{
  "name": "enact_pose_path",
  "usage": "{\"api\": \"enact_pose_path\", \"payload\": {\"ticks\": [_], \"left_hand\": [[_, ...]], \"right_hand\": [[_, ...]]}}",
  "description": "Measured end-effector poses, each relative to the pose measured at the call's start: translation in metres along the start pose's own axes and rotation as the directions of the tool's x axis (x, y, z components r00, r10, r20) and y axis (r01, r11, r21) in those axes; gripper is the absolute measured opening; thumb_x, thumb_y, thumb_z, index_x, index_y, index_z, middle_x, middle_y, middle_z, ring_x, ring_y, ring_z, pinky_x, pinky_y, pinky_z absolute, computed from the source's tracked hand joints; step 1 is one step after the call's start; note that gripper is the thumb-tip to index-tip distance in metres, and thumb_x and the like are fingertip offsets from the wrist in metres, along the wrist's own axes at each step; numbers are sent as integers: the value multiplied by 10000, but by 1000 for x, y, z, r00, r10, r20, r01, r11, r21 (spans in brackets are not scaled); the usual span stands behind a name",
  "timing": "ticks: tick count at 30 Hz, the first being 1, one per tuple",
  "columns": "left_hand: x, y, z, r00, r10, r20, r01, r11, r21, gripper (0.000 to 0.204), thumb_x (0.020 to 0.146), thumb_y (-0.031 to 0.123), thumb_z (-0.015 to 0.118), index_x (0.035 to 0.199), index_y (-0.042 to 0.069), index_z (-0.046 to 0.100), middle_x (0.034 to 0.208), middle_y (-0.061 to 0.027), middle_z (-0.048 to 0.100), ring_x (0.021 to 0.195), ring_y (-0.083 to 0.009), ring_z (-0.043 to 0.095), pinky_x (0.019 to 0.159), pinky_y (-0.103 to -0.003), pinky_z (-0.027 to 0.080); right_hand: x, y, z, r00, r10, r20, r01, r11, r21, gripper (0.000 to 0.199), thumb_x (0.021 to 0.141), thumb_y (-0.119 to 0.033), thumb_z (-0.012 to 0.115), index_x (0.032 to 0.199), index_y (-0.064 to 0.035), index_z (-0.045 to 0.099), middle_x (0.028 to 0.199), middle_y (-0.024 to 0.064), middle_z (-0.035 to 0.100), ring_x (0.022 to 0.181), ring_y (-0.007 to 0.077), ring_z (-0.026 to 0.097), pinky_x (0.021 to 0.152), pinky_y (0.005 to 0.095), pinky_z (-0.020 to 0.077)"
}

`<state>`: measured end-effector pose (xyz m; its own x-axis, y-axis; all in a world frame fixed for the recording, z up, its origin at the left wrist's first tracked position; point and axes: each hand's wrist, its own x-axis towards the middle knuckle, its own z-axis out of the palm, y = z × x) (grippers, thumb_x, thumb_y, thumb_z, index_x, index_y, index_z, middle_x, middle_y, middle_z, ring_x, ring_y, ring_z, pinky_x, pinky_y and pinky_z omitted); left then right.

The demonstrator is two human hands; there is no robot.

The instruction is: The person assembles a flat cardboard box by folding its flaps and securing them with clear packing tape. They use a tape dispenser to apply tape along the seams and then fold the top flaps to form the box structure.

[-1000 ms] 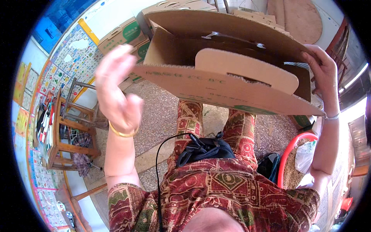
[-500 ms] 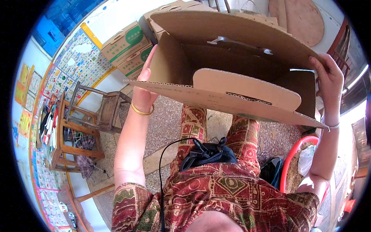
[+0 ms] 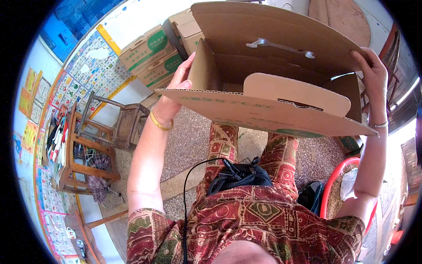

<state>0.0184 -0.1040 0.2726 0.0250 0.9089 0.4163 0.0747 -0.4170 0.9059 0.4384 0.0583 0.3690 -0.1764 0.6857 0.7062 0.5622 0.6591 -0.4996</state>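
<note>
Cardboard box (image 3: pixel 246 113): we hold it up above the floor (image 3: pixel 182 136), ahead of our legs; it tilts so that its open top faces us.
Left grip (image 3: pixel 178 88): open, laid along the outside of the left end wall (image 3: pixel 205 66), beside the near corner, thumb apart from the fingers.
Right grip (image 3: pixel 373 66): closed on the right corner of the far panel (image 3: pixel 263 24), fingertips over its edge.
Near panel: it slants toward us below the opening, green print on its outer face, its left corner passing in front of our left wrist.
Rounded flap (image 3: pixel 290 88): it stands up from the near panel's edge, with a slot along its base.
White plastic strip (image 3: pixel 285 48): fixed along the inner face of the far panel.
Box interior: we see bare brown walls, dark toward the bottom.
Stacked cartons (image 3: pixel 151 55): brown with green print, near the wall-side edge of the floor, beyond our left grip.
Wooden chair (image 3: pixel 129 125): on the floor, left of our legs.
Red-rimmed basin (image 3: pixel 325 198): on the floor to our right, holding brown grainy stuff and a white bag (image 3: pixel 348 182).
Dark pouch (image 3: pixel 241 178): at our waist, just beside a black cable (image 3: pixel 186 193).
</note>
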Motion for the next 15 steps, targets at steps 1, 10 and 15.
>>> {"api": "enact_pose_path", "payload": {"ticks": [1,10,15], "left_hand": [[-2,3,-2,1000,9,26,-11,998,61,741,837,315,506,1463,26,234,1489,-149,285,1387,-258,271,1117,-382,266],[-15,18,-4,991,44,129,-63,987,148,760,820,319,562,1443,-1,264,1481,-151,292,1371,-249,297,1129,-382,218],[-27,21,12,990,97,101,-107,990,90,798,829,369,585,1438,-26,254,1493,-167,272,1393,-255,250,1135,-377,188]], "right_hand": [[1,5,-1,1000,-3,-2,3,999,50,224,851,-198,694,1015,-47,678,834,0,654,763,65,573,713,209,464],[19,20,-8,999,-19,44,18,1000,9,258,857,-259,686,1003,-47,669,845,-4,651,798,67,571,750,231,461],[39,22,-10,992,-14,121,11,1000,20,255,849,-265,693,1003,-62,673,850,-10,652,793,63,569,746,232,461]]}}
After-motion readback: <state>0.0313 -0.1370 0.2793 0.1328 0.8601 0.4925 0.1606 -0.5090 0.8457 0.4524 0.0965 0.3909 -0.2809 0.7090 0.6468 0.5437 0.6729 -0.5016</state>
